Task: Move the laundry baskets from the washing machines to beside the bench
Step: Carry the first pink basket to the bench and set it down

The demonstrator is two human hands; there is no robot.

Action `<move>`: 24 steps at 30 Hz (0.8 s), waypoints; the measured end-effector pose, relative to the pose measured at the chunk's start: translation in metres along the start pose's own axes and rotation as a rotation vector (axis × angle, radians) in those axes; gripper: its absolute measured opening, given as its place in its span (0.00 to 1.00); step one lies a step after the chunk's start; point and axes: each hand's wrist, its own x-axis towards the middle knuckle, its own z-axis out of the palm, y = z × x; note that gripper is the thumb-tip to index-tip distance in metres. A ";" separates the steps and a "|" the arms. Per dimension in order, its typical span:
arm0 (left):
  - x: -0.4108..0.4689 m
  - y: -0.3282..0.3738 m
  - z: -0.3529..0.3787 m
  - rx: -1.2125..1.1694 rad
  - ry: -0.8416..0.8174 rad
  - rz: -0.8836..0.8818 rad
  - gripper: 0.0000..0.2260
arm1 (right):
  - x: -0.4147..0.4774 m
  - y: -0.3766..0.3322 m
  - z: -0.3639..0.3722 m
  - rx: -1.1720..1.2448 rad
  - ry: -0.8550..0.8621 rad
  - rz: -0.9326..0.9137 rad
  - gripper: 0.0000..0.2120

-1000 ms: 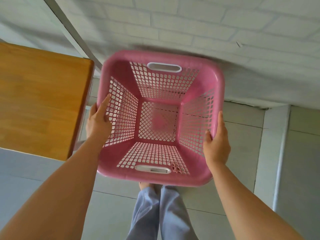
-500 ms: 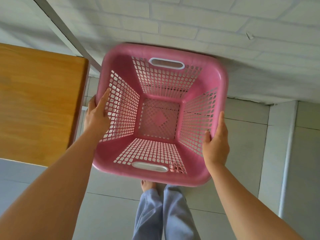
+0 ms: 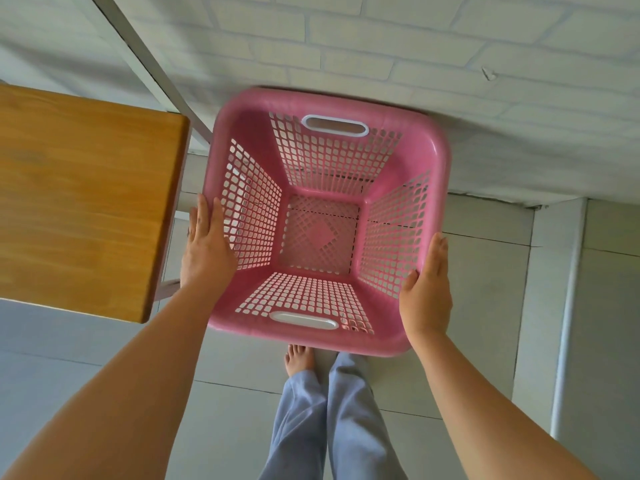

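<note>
While flat hands press its sides, pink basket (image 3: 322, 233) (fingertips hidden), bench (image 3: 86, 202) cut off left.

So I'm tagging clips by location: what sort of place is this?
Probably a laundry or utility area: an empty pink laundry basket carried beside a wooden bench, with a painted brick wall and tiled floor.

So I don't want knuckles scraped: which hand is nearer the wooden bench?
Left. The left hand grips the pink laundry basket rim beside the wooden bench; the right hand holds the far rim.
</note>
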 end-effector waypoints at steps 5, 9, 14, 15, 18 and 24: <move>0.001 -0.001 -0.009 0.019 -0.062 0.027 0.33 | 0.002 0.005 -0.003 -0.023 -0.058 -0.024 0.36; -0.014 0.013 -0.016 0.108 -0.059 0.099 0.31 | 0.000 0.004 -0.021 -0.145 -0.156 -0.079 0.35; -0.059 0.046 -0.034 0.152 -0.064 0.166 0.29 | -0.024 -0.004 -0.070 -0.207 -0.220 -0.112 0.33; -0.070 0.053 -0.039 0.154 -0.069 0.178 0.29 | -0.032 -0.006 -0.082 -0.200 -0.219 -0.109 0.33; -0.101 0.067 -0.055 0.154 -0.090 0.212 0.27 | -0.059 -0.005 -0.119 -0.187 -0.198 -0.099 0.31; -0.163 0.085 -0.091 0.122 -0.126 0.303 0.24 | -0.133 0.005 -0.174 -0.176 -0.167 0.011 0.31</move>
